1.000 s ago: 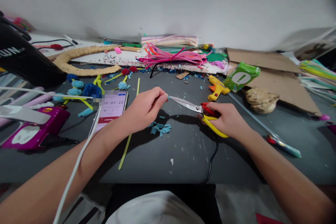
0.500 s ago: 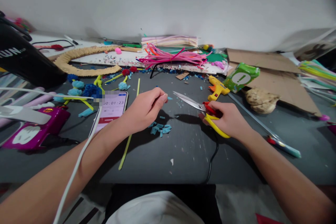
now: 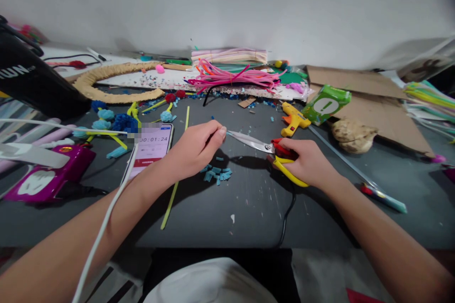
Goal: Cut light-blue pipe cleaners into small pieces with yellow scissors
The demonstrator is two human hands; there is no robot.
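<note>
Table (image 3: 245, 218): grey and scuffed, its left and right ends cut off.
Bottle (image 3: 39, 78): black, at the far left, its side beyond the edge, lettering incomplete.
Right hand (image 3: 305, 161): fingers curled round the handles of the scissors (image 3: 254, 142), the lower ones mostly hidden.
Left hand (image 3: 197, 147): thumb and forefinger pinching a blue piece (image 3: 228, 132); the other fingers are tucked out of sight.
Scissors: above the table, silver blades nearly closed, handles red and yellow, tips just beside the left thumb.
Phone (image 3: 153, 144): partly covered by the left forearm (image 3: 145, 187), one corner blurred out.
Blue bits (image 3: 217, 174): short, flat, loosely heaped below the left hand.
Blue piece: only a sliver shows; contact with the blades is unclear.
</note>
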